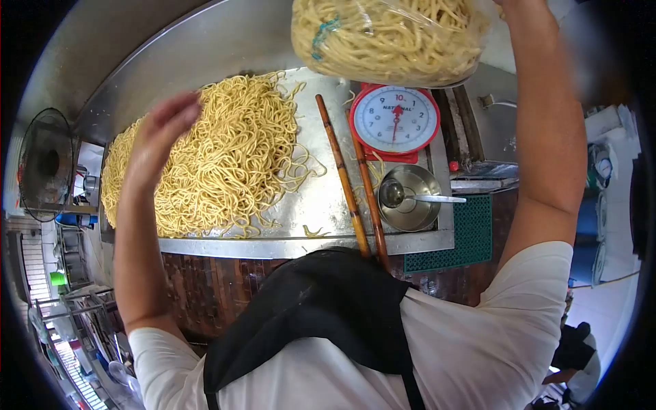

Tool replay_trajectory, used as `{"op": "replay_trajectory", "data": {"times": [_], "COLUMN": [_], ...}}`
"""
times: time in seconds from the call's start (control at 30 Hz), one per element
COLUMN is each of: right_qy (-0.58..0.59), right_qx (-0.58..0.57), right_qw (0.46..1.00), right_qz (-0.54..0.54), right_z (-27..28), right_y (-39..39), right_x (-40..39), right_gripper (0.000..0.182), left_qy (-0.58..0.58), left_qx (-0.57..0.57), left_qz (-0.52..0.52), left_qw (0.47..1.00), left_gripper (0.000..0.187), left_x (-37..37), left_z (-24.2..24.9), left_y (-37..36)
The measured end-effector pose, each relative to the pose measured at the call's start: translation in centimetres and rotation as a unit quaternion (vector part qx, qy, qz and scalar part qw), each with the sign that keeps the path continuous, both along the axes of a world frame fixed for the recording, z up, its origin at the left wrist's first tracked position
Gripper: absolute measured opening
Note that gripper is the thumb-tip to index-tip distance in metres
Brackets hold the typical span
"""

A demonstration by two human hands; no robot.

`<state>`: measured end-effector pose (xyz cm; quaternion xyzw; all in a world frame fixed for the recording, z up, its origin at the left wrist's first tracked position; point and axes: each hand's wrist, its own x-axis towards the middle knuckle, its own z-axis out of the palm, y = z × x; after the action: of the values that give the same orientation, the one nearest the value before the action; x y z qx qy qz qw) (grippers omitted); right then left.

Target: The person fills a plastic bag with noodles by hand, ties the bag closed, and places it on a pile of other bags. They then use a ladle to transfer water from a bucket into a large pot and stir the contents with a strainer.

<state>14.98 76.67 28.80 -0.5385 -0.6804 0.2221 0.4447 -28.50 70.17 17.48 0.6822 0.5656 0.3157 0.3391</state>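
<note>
My left hand (164, 133) is over the left part of a large heap of yellow noodles (225, 157), its fingers stretched out, slightly blurred, with nothing in them. A clear plastic bag of thick noodles (389, 41), marked in green, sits on top of a red dial scale (395, 119). The scale's long pointer hangs down near the 5. My right hand (504, 4) reaches past the bag's right side at the top edge of the view; its fingers are mostly cut off there.
Two long bamboo poles (342, 171) lie on the metal worktable (307, 212). Right of them, a steel bowl (417, 222) holds a ladle (437, 199). A green mat (471, 236) is on the floor. Another person (577, 359) is at the lower right; a fan (46, 164) stands left.
</note>
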Motion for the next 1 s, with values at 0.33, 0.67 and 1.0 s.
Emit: {"op": "replay_trajectory", "data": {"times": [0.33, 0.67, 1.0], "right_qy": [0.268, 0.331, 0.463], "right_qx": [0.094, 0.026, -0.265], "right_qw": [0.954, 0.928, 0.802], "right_qz": [-0.098, 0.169, 0.267], "right_z": [7.4, 18.2, -2.6], "right_y": [7.6, -4.8, -7.9], "right_x": [1.8, -17.0, -23.2], "right_gripper": [0.039, 0.059, 0.047], "left_qy": [-0.313, -0.379, -0.397], "left_qx": [-0.290, -0.227, -0.034], "left_qz": [0.212, -0.071, 0.025], "left_qw": [0.879, 0.894, 0.917], "left_gripper": [0.055, 0.084, 0.111], "left_x": [-12.2, -11.2, -9.0], "left_z": [-19.8, -14.5, -14.2], "left_y": [-20.4, -14.8, -14.3]}}
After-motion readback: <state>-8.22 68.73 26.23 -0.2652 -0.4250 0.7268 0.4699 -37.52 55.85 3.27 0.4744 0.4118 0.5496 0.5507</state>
